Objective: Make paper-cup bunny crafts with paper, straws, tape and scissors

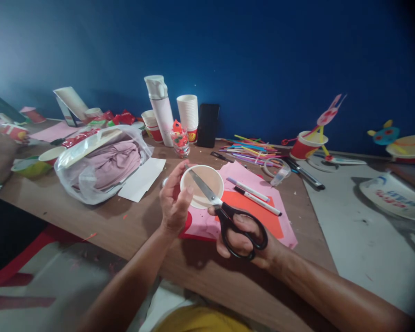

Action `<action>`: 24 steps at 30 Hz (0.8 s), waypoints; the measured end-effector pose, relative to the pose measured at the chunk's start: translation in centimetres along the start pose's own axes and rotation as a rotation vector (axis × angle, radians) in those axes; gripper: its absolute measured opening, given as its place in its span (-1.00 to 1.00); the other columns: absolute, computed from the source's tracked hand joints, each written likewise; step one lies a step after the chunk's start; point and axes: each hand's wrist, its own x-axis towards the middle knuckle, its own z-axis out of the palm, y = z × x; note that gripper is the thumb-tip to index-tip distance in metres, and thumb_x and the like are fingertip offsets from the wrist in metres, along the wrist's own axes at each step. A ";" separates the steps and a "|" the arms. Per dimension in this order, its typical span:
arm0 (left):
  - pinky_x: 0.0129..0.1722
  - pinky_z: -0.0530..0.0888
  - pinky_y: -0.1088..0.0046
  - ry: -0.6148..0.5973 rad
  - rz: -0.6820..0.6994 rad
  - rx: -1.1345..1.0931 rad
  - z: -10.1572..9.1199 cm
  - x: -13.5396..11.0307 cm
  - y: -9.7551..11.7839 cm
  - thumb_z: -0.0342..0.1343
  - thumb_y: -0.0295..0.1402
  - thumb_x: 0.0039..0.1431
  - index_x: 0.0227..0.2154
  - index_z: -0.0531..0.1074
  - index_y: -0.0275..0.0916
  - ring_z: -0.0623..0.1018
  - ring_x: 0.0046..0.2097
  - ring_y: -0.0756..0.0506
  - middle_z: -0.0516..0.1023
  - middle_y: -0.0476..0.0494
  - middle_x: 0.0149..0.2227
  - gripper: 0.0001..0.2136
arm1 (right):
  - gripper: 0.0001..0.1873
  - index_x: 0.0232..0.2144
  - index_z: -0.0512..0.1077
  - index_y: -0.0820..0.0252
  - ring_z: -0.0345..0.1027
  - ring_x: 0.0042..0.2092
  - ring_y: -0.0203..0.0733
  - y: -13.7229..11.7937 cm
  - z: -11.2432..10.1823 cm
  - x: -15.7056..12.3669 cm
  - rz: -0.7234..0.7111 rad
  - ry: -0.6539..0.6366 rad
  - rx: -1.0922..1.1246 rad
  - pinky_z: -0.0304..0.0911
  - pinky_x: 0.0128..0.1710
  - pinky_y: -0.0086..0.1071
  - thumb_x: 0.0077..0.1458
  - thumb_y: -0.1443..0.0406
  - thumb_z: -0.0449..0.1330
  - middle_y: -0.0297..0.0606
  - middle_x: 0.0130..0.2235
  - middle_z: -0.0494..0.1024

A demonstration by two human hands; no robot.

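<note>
left hand (174,201) curls around the edge of a round white paper cup (202,186), fingers and thumb closed on the rim, cup held up off the desk and turned toward the head camera. tan disc fills the circle; can't tell from here if that's the cup's base or a separate card piece.

right hand (244,240) is just right of and below the left, fingers and thumb through the loops of black-handled scissors (224,221), firm grip. blades look closed, tip lying across the tan disc.

for control: keep the cup braced in the left hand, steady the blade tip with the right, and keep the left fingers clear of the tip's line.

directly under the hands: pink paper sheet (244,182) with orange paper sheet (259,216) on it, two marker pens (252,194) just right of the scissors.

further right: colored straws (251,150) and a small glue bottle (281,175).

ahead of the left hand: glass jar of red bits (180,143), stack of paper cups (187,113), white bottle (161,108), black phone (208,124).

left of the left hand: plastic bag (69,177) holding pink cloth, white paper sheet (141,179). all of it sits on a wooden desk (117,216) against a blue wall (263,60).
</note>
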 end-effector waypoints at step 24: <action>-0.25 0.47 0.36 0.143 -0.436 -0.025 -0.5 1.5 -1.1 0.06 -0.18 0.00 -0.23 0.42 -0.26 0.51 -0.15 -0.16 0.53 -0.18 -0.20 -0.69 | -0.59 -0.06 0.40 0.00 0.26 -0.52 -0.28 -8.4 0.6 -2.9 -0.196 0.422 -1.848 0.07 -0.52 -0.42 -0.03 0.27 0.14 -0.33 -0.51 0.48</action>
